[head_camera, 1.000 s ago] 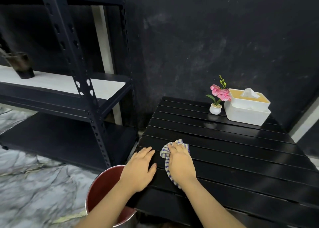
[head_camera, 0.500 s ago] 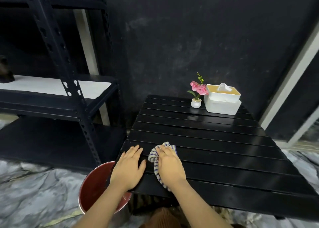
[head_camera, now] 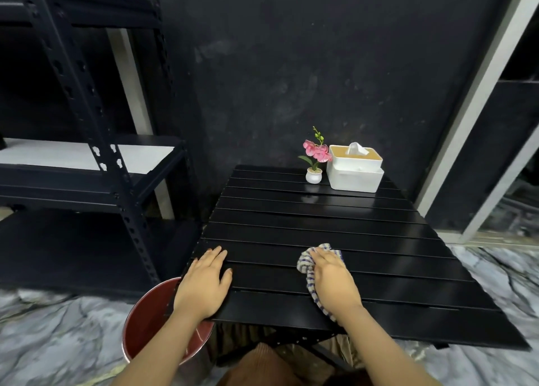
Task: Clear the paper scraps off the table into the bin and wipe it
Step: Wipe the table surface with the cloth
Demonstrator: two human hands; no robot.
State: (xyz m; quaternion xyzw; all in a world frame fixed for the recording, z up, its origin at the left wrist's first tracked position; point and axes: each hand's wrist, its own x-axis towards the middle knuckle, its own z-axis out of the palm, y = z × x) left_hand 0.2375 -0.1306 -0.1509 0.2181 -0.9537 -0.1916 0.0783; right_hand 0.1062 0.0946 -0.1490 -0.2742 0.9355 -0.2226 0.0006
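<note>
Since half a second ago my right hand [head_camera: 331, 277] has slid the cloth [head_camera: 309, 271] toward three o'clock along the near slats, away from my left hand [head_camera: 204, 283]; the two were nearly touching then and are now well apart. The right hand lies flat, fingers together, pressing the checked cloth onto the table [head_camera: 335, 225]; a tail of cloth trails out under my wrist toward six o'clock. The left hand rests palm down, fingers loosely spread, on the corner at eight o'clock, gripping nothing, I think to steady the table.

No paper scraps show anywhere on the slats, so I judge the clearing done and the wiping in hand. The bin [head_camera: 145, 324] stands on the floor at seven o'clock, just under that corner; I cannot see into it well enough to tell what it holds.

Next I should carry the stroke on toward three o'clock, then work up toward twelve, keeping clear of the flower pot [head_camera: 313, 176] and tissue box [head_camera: 354, 175] at the far edge.
</note>
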